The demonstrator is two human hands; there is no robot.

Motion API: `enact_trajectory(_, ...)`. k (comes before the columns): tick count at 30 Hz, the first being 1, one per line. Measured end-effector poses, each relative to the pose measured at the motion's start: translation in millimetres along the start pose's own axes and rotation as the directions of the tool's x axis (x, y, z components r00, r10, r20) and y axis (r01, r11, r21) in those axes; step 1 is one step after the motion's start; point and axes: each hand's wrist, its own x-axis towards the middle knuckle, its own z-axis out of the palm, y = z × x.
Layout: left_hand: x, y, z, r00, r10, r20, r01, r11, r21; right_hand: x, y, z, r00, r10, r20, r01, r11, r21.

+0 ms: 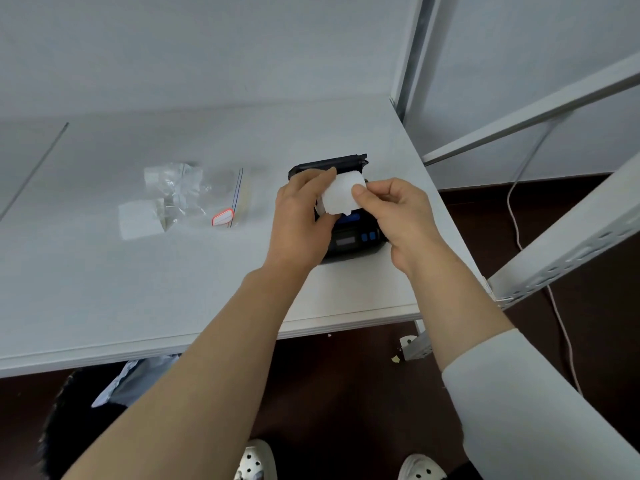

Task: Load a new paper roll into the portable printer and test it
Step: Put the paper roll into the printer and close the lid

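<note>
Both hands, left hand [302, 216] and right hand [398, 216], pinch the white paper roll [341, 195] over the open portable printer [349, 237], apparently touching it.

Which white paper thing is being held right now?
The paper roll over the black printer: the left hand and the right hand hold it. The other white piece lies flat on the table by the clear bags, untouched.

Both hands, left [304, 216] and right [398, 216], pinch white paper roll [341, 195] above open black printer [349, 237]; table [138, 289] beneath.
</note>
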Motion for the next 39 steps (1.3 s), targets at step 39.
enact_trajectory(39, -27.2, -2.3, -23.8, 0.984, 0.178, 0.019, -0.179, 0.981, 0.077, -31.9, -6.2, -6.4, 0.999, -0.041, -0.018, 0.039, 0.995, -0.091)
